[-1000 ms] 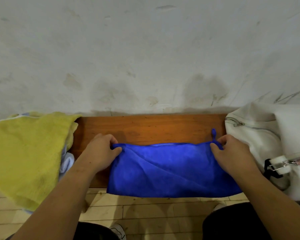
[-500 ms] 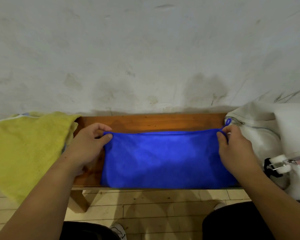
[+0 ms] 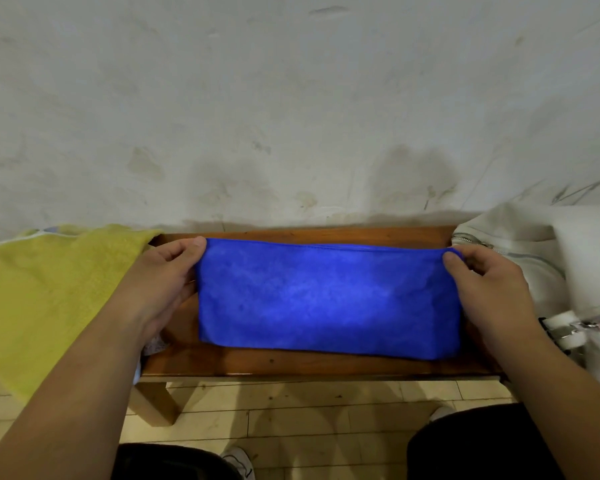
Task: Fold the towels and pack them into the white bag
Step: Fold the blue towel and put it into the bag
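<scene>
**Blue towel: limp, light, take it by the corners**

At 6 o'clock, nearest, are pale floor tiles [image 3: 291,414] and the person's dark-clad legs. Just beyond is the bare front strip of the wooden table [image 3: 291,365].

The blue towel [image 3: 326,299] lies flat across the table's middle, folded into a long band. The left hand [image 3: 160,285] pinches its far corner at approx. 10 o'clock, thumb on top. The right hand [image 3: 489,289] pinches the far corner at approx. 2 o'clock the same way. Both are clamped on cloth, w/ the far edge drawn fairly straight between them.

Handling, by the look of it:
- The cloth is plush, light and has no stiffness, so it'll sag wherever it's unsupported.
- Grip at corners or edges and pinch thru all layers, else they may slide apart.
- It isn't fragile, and a firm tug is prob. fine.

At 9 o'clock a yellow towel [image 3: 49,289] is heaped and hangs over the table end. At 3 o'clock sits the white bag [image 3: 520,244], zip showing; can't tell if it's open. The stained wall [image 3: 291,116] is behind.
</scene>
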